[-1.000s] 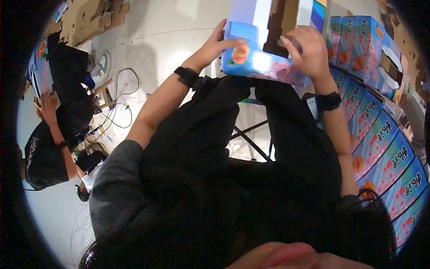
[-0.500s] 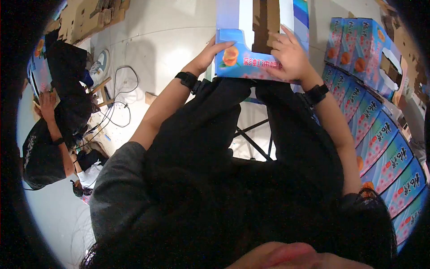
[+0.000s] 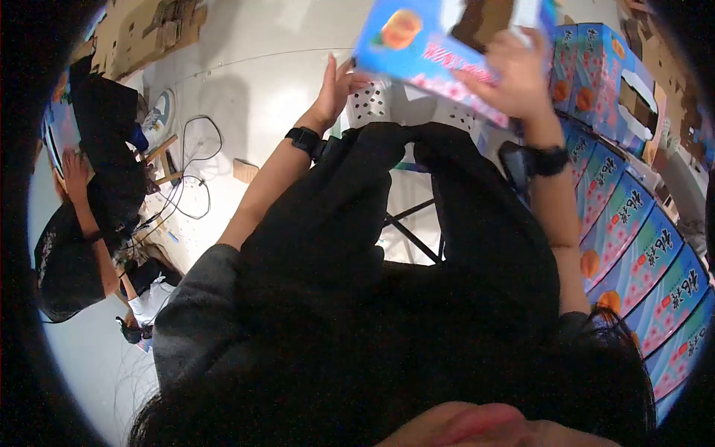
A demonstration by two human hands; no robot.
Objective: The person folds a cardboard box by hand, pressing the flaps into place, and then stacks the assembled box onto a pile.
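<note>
A blue printed cardboard box (image 3: 406, 61) with a peach picture, red lettering and a cut-out window is tilted above my knees, its upper part cropped by the frame edge. My right hand (image 3: 514, 78) grips it at the right, by the window, with the hand somewhat smeared by motion. My left hand (image 3: 337, 91) is just off the box's lower left corner, fingers apart, holding nothing. Both wrists wear dark bands.
Stacked blue peach boxes (image 3: 633, 231) run down the right side, with more boxes (image 3: 596, 74) standing at upper right. Flattened cardboard (image 3: 149, 33) lies at upper left. Black cables (image 3: 205, 175) trail on the floor beside a co-worker (image 3: 74, 246) at the left.
The box has lifted off my lap, tilted and shifted right with my right hand. My left hand has let go of its left side, and my white perforated shoes now show beneath.
</note>
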